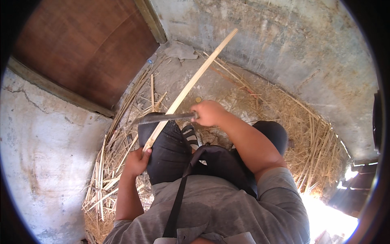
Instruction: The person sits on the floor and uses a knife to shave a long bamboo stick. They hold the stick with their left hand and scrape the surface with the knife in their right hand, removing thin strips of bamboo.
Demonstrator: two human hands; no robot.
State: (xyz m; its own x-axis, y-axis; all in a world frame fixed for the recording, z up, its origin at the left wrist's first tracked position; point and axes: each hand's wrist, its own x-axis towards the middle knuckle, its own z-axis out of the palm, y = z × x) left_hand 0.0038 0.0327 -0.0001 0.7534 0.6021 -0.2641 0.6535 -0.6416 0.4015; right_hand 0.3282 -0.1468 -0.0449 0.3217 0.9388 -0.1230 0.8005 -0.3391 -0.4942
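Note:
A long pale bamboo strip (191,84) slants up and away to the right, across my left thigh. Its near end is gripped in my left hand (137,162), thumb along the strip. My right hand (209,113) is closed round the handle of a knife (162,118), whose dark blade points left and lies across the strip above my left knee. The exact contact of the edge with the strip is hard to make out. Small pale flecks dot the dark trouser leg (164,142) below the blade.
Bamboo slivers (103,191) are heaped along the left wall (48,150). Shavings (280,110) cover the ground on the right, by the grey wall (276,40). A brown door panel (85,44) stands at the far left. A flat stone (180,51) lies in the far corner.

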